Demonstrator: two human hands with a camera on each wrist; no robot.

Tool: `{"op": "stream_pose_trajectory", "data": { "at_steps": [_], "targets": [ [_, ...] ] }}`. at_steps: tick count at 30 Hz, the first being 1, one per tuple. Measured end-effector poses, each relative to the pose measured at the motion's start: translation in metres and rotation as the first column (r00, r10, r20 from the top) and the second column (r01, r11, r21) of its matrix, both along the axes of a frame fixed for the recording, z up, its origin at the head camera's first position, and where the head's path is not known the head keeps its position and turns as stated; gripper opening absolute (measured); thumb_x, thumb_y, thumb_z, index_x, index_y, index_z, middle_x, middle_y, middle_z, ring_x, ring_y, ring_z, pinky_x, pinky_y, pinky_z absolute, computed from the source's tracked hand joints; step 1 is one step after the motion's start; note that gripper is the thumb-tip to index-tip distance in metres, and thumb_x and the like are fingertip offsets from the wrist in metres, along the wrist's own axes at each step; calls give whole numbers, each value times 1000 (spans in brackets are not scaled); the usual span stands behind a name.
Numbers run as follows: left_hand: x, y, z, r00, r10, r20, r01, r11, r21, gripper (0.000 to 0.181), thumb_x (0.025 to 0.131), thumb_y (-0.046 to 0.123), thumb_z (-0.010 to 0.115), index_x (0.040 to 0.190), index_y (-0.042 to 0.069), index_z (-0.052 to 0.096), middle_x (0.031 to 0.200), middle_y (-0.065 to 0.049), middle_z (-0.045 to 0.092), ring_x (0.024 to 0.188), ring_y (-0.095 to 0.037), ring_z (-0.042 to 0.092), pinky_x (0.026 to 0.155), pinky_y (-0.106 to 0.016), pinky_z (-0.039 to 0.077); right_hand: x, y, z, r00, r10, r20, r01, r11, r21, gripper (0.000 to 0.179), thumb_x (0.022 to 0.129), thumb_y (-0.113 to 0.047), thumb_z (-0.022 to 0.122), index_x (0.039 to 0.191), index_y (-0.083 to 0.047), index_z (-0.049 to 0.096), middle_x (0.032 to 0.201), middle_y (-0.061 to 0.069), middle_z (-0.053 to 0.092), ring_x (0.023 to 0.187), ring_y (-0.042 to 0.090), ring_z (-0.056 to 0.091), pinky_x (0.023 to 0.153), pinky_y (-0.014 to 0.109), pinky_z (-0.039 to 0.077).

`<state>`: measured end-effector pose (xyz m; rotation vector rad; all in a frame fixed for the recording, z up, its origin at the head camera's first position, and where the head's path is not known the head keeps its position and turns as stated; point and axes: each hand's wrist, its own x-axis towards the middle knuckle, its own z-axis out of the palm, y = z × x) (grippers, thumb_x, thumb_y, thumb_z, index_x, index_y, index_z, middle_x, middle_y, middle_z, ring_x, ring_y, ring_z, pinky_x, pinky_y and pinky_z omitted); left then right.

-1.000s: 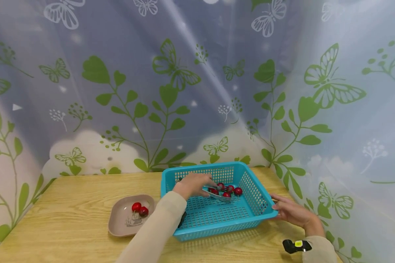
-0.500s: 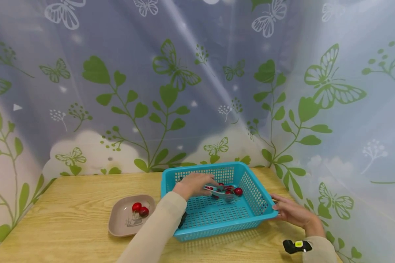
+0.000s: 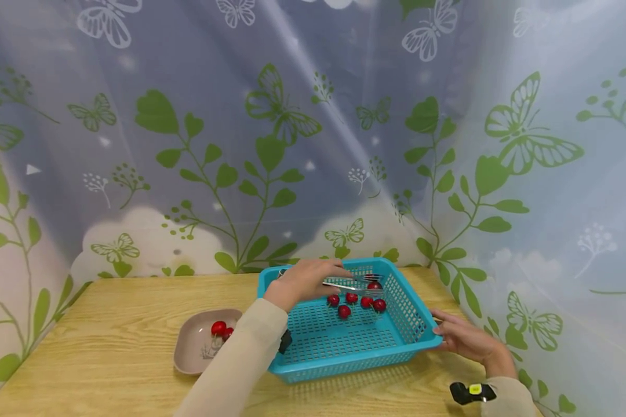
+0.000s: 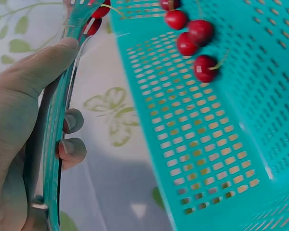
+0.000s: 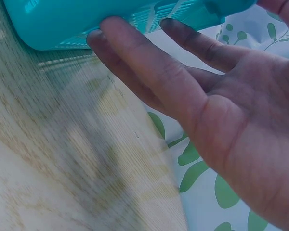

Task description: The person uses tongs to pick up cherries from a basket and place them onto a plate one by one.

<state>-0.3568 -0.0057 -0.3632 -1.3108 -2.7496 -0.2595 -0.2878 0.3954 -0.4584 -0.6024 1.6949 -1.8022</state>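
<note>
My left hand grips metal tongs with fork-like ends, above the far part of a blue plastic basket. A red cherry sits between the tong tips in the left wrist view. Below, several more cherries lie loose on the basket floor, some with stems. At the basket's near right corner, my right hand holds the rim. The right wrist view shows its fingertips against the outer wall, with the thumb partly out of frame.
Left of the basket, a pinkish-beige dish holds cherries, partly hidden by my left sleeve. Both stand on a wooden table. A patterned curtain borders its back and right sides.
The tongs have closed in on one cherry and lifted slightly toward the basket's far right side. Other cherries have shifted and show more clearly. My right hand stays at the corner.
</note>
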Motion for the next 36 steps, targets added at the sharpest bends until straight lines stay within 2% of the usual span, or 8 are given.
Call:
{"op": "stream_pose_trajectory", "data": {
  "at_steps": [4, 11, 16, 22, 26, 32, 36],
  "targets": [
    [3, -7, 10, 1000, -10, -27, 11, 1000, 23, 48, 101, 37, 66, 148, 32, 57, 142, 6, 59, 113, -16, 67, 90, -32, 56, -1, 0, -1, 1000, -5, -4, 5, 1000, 3, 74, 108, -6, 32, 154, 15, -22, 139, -3, 63, 119, 12, 69, 106, 39, 53],
    [5, -22, 18, 990, -41, -132, 50, 997, 62, 46, 100, 36, 69, 145, 28, 61, 126, 7, 64, 85, -9, 63, 70, -26, 49, 0, 2, -3, 1000, -1, 2, 1, 1000, -12, 74, 108, -6, 31, 152, 16, -25, 139, -5, 63, 120, 12, 68, 107, 38, 53],
    [10, -35, 21, 982, -30, -189, 52, 992, 111, 45, 99, 35, 71, 143, 29, 64, 131, 9, 66, 83, -4, 64, 63, -21, 46, -1, 2, -3, 1000, -1, -2, 1, 1000, -10, 74, 108, -6, 31, 153, 16, -24, 139, -5, 63, 120, 12, 68, 107, 38, 53],
    [18, -54, 25, 968, -30, -250, 78, 980, 183, 44, 98, 30, 73, 141, 25, 65, 128, 7, 67, 69, -3, 58, 53, -19, 37, -2, 1, -2, 1000, -6, 1, 6, 1000, 14, 75, 109, -7, 32, 152, 15, -25, 139, -6, 63, 121, 12, 68, 107, 39, 53],
    [23, -67, 27, 960, -27, -278, 83, 977, 194, 44, 98, 29, 73, 141, 25, 66, 127, 7, 68, 67, -2, 55, 53, -18, 36, -2, 1, -2, 1000, 4, 15, -4, 1000, 4, 74, 109, -7, 31, 154, 14, -24, 140, -6, 62, 122, 13, 67, 109, 40, 52],
    [29, -85, 29, 955, -4, -296, 66, 978, 200, 45, 97, 28, 74, 141, 26, 66, 128, 6, 67, 64, -2, 53, 54, -18, 37, -2, 2, -2, 1000, 18, 26, -17, 999, -28, 65, 109, -6, 30, 164, 4, -3, 142, -4, 62, 124, 14, 67, 110, 40, 51],
    [33, -99, 28, 950, 8, -312, 68, 971, 231, 47, 95, 24, 77, 141, 25, 66, 127, 7, 67, 61, -1, 50, 52, -18, 36, -2, 1, -2, 999, 19, 31, -18, 1000, -23, 68, 109, -8, 30, 162, 6, -11, 141, -5, 62, 125, 14, 67, 109, 40, 52]
  ]
}}
